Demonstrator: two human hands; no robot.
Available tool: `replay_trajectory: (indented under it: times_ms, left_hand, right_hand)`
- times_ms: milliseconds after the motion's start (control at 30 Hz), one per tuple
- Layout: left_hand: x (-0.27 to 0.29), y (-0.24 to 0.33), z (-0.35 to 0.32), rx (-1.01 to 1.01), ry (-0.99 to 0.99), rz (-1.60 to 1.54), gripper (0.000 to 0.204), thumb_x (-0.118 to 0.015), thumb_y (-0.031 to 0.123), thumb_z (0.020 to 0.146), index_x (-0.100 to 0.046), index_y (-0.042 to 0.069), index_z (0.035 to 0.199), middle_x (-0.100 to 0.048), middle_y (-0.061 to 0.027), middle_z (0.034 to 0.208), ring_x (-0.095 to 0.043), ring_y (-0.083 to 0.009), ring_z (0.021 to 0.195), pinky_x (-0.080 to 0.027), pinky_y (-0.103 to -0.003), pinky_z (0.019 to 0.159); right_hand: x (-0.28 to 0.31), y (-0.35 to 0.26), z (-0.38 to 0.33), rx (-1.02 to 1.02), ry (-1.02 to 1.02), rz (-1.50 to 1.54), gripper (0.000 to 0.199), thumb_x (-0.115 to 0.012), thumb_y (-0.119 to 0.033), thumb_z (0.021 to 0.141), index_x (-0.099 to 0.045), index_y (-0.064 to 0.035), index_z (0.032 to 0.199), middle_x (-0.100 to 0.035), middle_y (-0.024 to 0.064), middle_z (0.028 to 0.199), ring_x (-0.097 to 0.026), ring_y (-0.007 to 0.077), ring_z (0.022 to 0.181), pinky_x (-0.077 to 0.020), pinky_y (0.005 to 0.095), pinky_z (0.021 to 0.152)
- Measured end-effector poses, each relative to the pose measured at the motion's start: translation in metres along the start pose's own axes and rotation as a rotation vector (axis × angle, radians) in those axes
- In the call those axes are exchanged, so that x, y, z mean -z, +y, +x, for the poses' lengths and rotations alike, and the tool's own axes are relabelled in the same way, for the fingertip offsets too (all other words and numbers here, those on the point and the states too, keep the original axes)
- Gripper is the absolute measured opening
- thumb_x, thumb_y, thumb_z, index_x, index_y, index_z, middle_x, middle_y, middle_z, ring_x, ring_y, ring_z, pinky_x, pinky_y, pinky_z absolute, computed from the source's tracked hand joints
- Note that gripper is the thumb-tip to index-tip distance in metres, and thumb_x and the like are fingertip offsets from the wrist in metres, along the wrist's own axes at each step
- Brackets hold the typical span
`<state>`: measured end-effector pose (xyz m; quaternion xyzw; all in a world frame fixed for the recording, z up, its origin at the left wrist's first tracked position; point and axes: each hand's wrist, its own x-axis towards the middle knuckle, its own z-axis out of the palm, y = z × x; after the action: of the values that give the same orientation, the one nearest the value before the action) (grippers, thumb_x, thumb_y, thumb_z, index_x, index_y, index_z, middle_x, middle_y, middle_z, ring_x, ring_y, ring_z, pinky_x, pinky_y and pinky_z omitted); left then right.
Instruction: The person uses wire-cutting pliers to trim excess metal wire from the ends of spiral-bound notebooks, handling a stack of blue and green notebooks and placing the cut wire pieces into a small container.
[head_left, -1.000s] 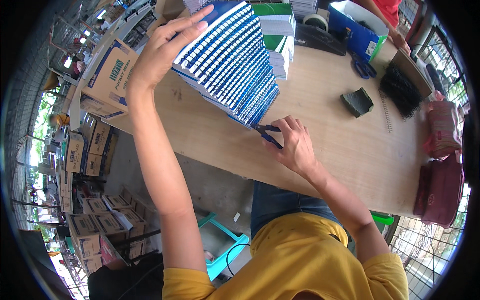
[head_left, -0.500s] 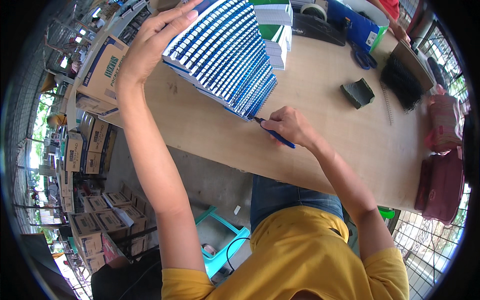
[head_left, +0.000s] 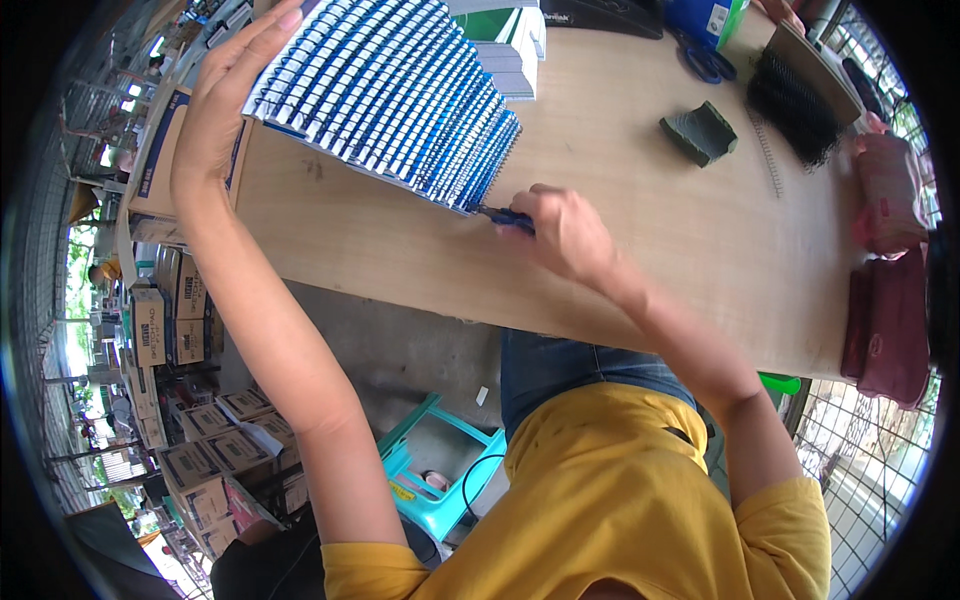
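A tall, leaning stack of blue and white spiral notebooks (head_left: pixel 390 110) stands at the table's upper left, with its coils facing me. My left hand (head_left: pixel 225 110) lies along its far left end, thumb and fingers stretched out over the top; the fingertips are partly cut off by the picture's edge. Blue-handled pliers (head_left: pixel 512 218) are gripped in my right hand (head_left: pixel 565 228), which is slightly blurred. Their dark jaws touch the coil end at the stack's lowest corner. What the jaws hold is too small to tell.
Behind the stack are green-covered pads (head_left: pixel 512 68). Scissors (head_left: pixel 706 64), a dark green curved piece (head_left: pixel 700 135), a loose coil (head_left: pixel 766 155) and black coils (head_left: pixel 795 110) lie rightward, near maroon pouches (head_left: pixel 890 335). Another person's hand (head_left: pixel 780 12) shows far right. A teal stool (head_left: pixel 430 505) stands below.
The view has shifted, so the table's contents appear higher and further left. My right hand has turned, and its fingers now cover more of the pliers' handles. The jaws remain at the stack's corner.
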<state>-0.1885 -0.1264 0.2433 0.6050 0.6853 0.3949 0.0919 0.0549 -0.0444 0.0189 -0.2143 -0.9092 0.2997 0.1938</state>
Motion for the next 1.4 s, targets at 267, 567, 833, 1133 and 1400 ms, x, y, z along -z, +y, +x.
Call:
replay_trajectory:
  times_ms: [267,567,833,1133,1400]
  left_hand:
    - [-0.001,0.000,0.003,-0.012,0.000,0.007,0.059,-0.049,0.043,0.097,-0.051,0.003,0.141,-0.052,-0.0131,0.143,-0.052,-0.0209,0.131,-0.035,-0.031,0.113]
    - [0.000,0.001,0.002,0.000,-0.022,0.011,0.058,-0.047,0.042,0.098,-0.051,0.003,0.141,-0.052,-0.0132,0.143,-0.052,-0.0210,0.131,-0.034,-0.031,0.113]
    - [0.005,0.014,-0.004,0.000,-0.094,-0.110,0.050,-0.052,0.028,0.098,-0.051,0.000,0.140,-0.056,-0.0129,0.139,-0.053,-0.0199,0.128,-0.036,-0.030,0.111]
    - [0.002,0.006,0.007,0.043,-0.009,-0.083,0.047,-0.055,0.023,0.099,-0.050,0.000,0.140,-0.059,-0.0132,0.135,-0.057,-0.0187,0.122,-0.041,-0.028,0.107]
    - [0.005,0.006,0.003,0.026,-0.030,-0.139,0.046,-0.057,0.031,0.098,-0.056,0.006,0.137,-0.061,-0.0086,0.130,-0.057,-0.0134,0.116,-0.040,-0.025,0.102]
  right_hand:
    - [0.006,-0.001,0.011,-0.109,-0.097,-0.012,0.028,-0.072,-0.027,0.081,-0.068,-0.0019,0.093,-0.068,0.0136,0.087,-0.067,0.0309,0.084,-0.0530,0.0442,0.074]
    - [-0.018,0.003,-0.014,0.133,0.198,-0.190,0.033,-0.075,-0.025,0.078,-0.063,-0.0031,0.099,-0.061,0.0122,0.092,-0.061,0.0321,0.089,-0.0513,0.0465,0.074]
    - [0.047,-0.008,0.056,-0.480,-0.588,0.318,0.030,-0.070,-0.026,0.079,-0.067,0.0004,0.093,-0.068,0.0154,0.068,-0.068,0.0316,0.067,-0.0548,0.0403,0.064]
    - [-0.012,0.007,-0.007,0.139,0.198,-0.258,0.031,-0.074,-0.025,0.078,-0.066,-0.0025,0.097,-0.060,0.0141,0.099,-0.058,0.0311,0.098,-0.0510,0.0463,0.078]
    - [0.045,0.002,0.074,-0.198,-0.656,0.055,0.028,-0.070,-0.027,0.076,-0.068,0.0007,0.072,-0.065,0.0156,0.066,-0.064,0.0265,0.053,-0.0533,0.0374,0.052]
